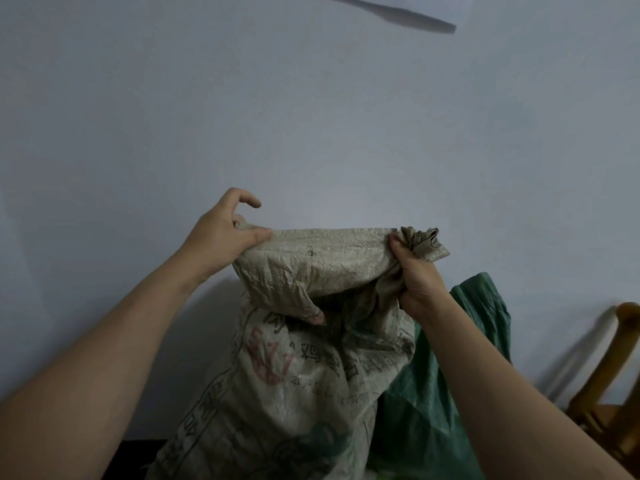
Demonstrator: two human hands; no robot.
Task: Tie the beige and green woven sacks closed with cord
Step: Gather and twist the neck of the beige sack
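A beige woven sack (pixel 277 393) with red and dark print stands upright in front of me against the wall. Its mouth is stretched flat between my two hands at about chest height. My left hand (pixel 221 233) pinches the left corner of the rim, thumb on top, index finger lifted free. My right hand (pixel 415 275) grips a bunched handful of the right corner, fabric sticking out above the fist. A green woven sack (pixel 446 375) stands just behind and to the right of the beige one. No cord is in view.
A plain pale wall (pixel 311 116) fills the background right behind the sacks. A wooden chair (pixel 609 393) stands at the right edge. A dark floor strip (pixel 138 452) shows at the bottom left.
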